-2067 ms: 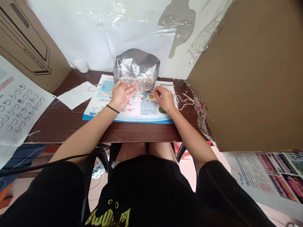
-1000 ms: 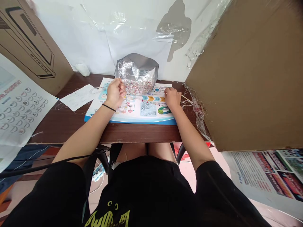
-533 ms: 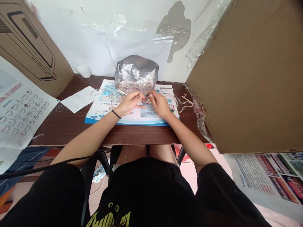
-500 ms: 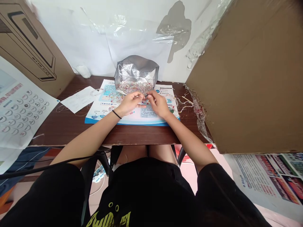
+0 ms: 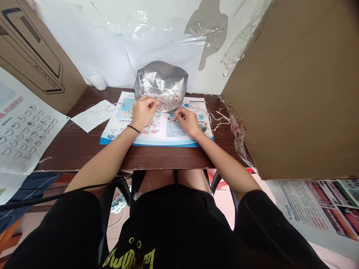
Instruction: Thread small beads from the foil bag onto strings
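Just behind the left hand, foil pouch

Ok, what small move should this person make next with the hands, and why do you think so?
Probably the left hand should pick up one of the beads in the silver foil bag, because its fingertips are right at the bag's mouth. The right hand is pinching something too small to tell.

White plastic-sheeted wall; dark wooden desk; cardboard panel; pinkish floor, perhaps tile
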The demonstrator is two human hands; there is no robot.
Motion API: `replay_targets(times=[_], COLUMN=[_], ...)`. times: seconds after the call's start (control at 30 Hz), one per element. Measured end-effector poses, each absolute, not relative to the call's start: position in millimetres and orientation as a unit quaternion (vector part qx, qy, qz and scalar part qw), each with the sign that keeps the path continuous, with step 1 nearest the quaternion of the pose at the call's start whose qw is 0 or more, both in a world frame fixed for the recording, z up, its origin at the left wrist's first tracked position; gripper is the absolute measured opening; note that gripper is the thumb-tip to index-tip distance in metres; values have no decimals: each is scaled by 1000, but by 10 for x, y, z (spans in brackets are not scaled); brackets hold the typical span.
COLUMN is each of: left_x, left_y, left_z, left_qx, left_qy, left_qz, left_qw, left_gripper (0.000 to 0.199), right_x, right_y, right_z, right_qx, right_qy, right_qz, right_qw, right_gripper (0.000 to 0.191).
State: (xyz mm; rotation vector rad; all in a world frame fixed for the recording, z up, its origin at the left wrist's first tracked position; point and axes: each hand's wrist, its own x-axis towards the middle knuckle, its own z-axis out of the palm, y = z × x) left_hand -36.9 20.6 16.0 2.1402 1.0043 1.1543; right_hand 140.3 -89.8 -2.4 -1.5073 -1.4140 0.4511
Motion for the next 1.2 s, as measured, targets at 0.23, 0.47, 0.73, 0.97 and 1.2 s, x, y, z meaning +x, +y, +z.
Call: replay_targets(times=[0.23,0.47,0.73,0.97,1.2], left_x=[-418,-360,-358,-195,-136], left_y=[451,499,354,-72,-64], left_z=[72,-24,141,179,22], left_qx=[828,830,746,612,534], left_qy=[387,382,379,347,340], left_qz=[340,325,407,333,302], left_qw=[220,245,366,627,713], left_gripper=[7,9,6,6,7], right_x=[1358,1380,1419,1424,1401], right_y=[-871,-850,-852,-899,-917], right_z=[-71,-114,-108,-38,-26], right_qx=[-614,-615,-643,-630,-621], right_qy=[-580,-585,-596,-606,-624], right_qz=[192,192,146,75,53], right_qw=[499,493,458,479,471], right_gripper=[10,8,13,15,13])
